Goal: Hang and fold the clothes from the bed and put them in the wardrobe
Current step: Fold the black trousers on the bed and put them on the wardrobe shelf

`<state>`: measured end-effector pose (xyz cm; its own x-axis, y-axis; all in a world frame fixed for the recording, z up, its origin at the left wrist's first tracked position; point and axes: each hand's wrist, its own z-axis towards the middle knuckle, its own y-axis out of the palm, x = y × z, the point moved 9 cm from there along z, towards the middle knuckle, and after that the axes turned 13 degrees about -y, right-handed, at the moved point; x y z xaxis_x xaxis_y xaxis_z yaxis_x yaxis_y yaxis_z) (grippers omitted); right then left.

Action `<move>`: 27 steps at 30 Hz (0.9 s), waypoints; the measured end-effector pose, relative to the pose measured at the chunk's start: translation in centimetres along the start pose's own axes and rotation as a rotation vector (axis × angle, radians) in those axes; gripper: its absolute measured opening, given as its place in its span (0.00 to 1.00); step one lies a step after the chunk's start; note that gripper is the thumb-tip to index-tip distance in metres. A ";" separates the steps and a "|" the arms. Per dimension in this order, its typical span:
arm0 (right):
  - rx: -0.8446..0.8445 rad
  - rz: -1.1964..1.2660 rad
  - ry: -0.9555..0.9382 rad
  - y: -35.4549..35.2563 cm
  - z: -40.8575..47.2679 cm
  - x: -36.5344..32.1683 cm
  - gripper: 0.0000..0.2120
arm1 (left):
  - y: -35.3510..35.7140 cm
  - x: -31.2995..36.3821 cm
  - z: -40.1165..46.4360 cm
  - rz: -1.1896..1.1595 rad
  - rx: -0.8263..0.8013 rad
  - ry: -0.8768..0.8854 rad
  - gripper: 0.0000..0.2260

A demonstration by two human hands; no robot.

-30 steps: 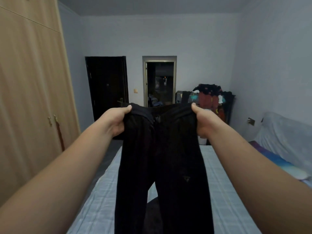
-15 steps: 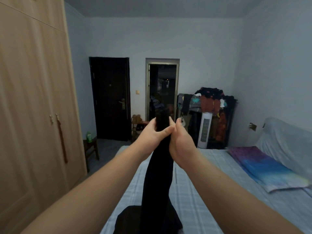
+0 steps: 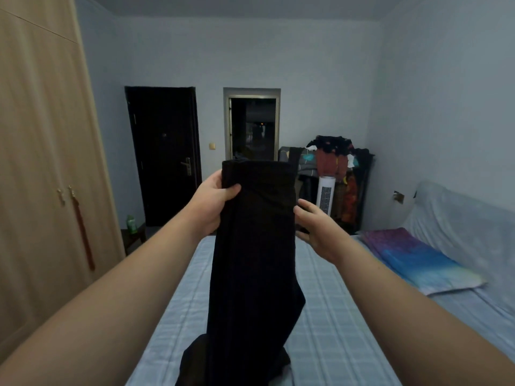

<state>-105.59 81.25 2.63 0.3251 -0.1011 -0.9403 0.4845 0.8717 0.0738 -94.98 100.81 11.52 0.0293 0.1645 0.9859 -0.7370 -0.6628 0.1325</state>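
Head view showed our two arms reaching forward over a bed, in a dim bedroom. Going from left to right: the wardrobe (image 3: 41, 162) filled the left edge, tall and pale wood, with both doors closed, so we could not tell what was inside it. Beyond it stood a dark closed door (image 3: 164, 151) and then an open doorway (image 3: 252, 126) in the far wall.

In the middle, our left hand (image 3: 214, 201) gripped the upper left edge of a pair of black trousers (image 3: 256, 246), thumb in front of the cloth and the fingers behind it. The trousers were folded lengthwise, leg on leg, and hung from the waistband down to the bed (image 3: 328, 316), where the leg ends lay bunched on the pale checked sheet. Our right hand (image 3: 317, 227) was at the right edge of the cloth with fingers loosely spread; it seemed to touch the fabric without clasping it, though the far fingers were hidden.

Further right, a rack heaped with clothes (image 3: 337, 174) stood in the corner behind a white tower fan (image 3: 324, 193), and a purple and blue cloth (image 3: 418, 257) lay flat on the bed.

We judged the task to be at an early stage: this garment was half folded and not yet put away, and the wardrobe was still to be opened.
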 end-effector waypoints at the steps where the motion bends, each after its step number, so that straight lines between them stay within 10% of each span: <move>1: -0.100 -0.008 0.025 0.9 -0.2 -0.1 0.23 | 0.1 0.0 0.0 0.001 0.001 0.002 0.14; 8: -0.187 -0.026 0.028 1.7 0.5 -2.7 0.21 | -0.6 1.2 0.3 0.064 -0.012 0.061 0.13; 16: 0.084 -0.305 -0.255 -0.6 2.4 -10.6 0.14 | -1.9 6.8 0.5 0.410 0.164 0.255 0.11; 27: 0.175 -0.321 -0.268 -6.2 1.8 -10.5 0.09 | 2.0 3.0 6.1 0.232 -0.033 0.094 0.11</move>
<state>-110.50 76.06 12.60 0.3241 -0.4937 -0.8070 0.7176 0.6842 -0.1303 -92.31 95.52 15.33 -0.2051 0.0791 0.9755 -0.7386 -0.6665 -0.1012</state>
